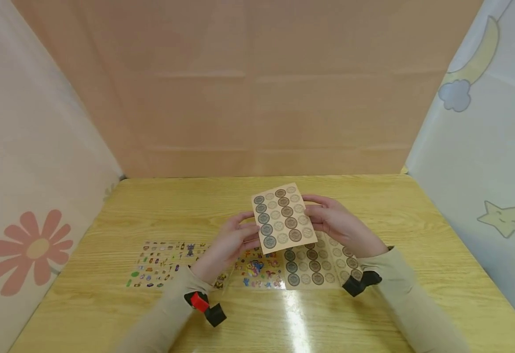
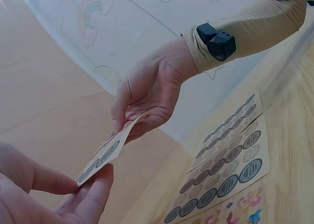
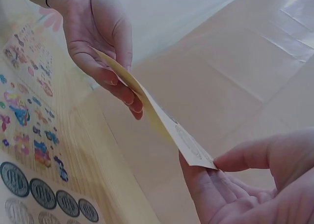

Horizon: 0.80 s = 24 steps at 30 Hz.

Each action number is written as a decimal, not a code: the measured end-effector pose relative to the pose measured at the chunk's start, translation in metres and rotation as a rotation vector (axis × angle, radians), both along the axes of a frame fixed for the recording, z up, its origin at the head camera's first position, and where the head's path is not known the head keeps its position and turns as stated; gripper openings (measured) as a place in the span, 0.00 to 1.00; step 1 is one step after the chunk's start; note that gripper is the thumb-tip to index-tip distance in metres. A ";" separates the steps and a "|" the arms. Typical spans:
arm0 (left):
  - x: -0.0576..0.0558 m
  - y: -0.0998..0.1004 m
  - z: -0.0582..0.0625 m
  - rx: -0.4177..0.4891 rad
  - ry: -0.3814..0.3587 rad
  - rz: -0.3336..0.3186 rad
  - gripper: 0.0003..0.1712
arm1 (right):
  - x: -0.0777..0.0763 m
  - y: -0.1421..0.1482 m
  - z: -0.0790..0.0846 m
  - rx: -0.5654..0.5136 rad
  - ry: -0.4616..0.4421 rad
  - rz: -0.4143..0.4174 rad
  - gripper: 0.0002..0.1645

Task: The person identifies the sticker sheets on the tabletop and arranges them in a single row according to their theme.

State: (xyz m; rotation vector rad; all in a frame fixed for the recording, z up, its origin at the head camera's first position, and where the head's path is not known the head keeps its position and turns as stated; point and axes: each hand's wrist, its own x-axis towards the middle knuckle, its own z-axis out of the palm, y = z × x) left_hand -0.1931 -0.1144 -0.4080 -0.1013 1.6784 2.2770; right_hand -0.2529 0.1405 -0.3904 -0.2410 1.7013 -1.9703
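Observation:
A tan sticker sheet (image 1: 283, 218) printed with rows of round stamp-like stickers, some dark and some pale, is held up above the table, tilted toward the head camera. My left hand (image 1: 235, 238) pinches its left edge, thumb on the printed face and fingers behind. At the opposite edge my right hand (image 1: 334, 218) pinches the sheet the same way. In the right wrist view the sheet (image 3: 157, 118) shows nearly edge-on and slightly bent between both hands. Below it lie two similar round-sticker sheets (image 1: 303, 274), partly covered in the head view.
Clear sheets of small colourful stickers (image 1: 164, 262) lie to the left on the wooden table (image 1: 186, 206), beside the round-sticker sheets. A tan backdrop (image 1: 257, 98) stands behind the table. Printed white panels (image 1: 495, 147) flank it on both sides.

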 end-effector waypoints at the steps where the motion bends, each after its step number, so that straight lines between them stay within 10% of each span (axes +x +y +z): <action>1: 0.000 0.002 0.000 0.002 0.005 -0.003 0.26 | 0.001 0.003 0.000 0.001 -0.004 -0.004 0.33; 24: -0.001 0.073 -0.007 0.145 -0.045 -0.116 0.25 | 0.035 0.091 -0.007 0.052 0.013 -0.075 0.36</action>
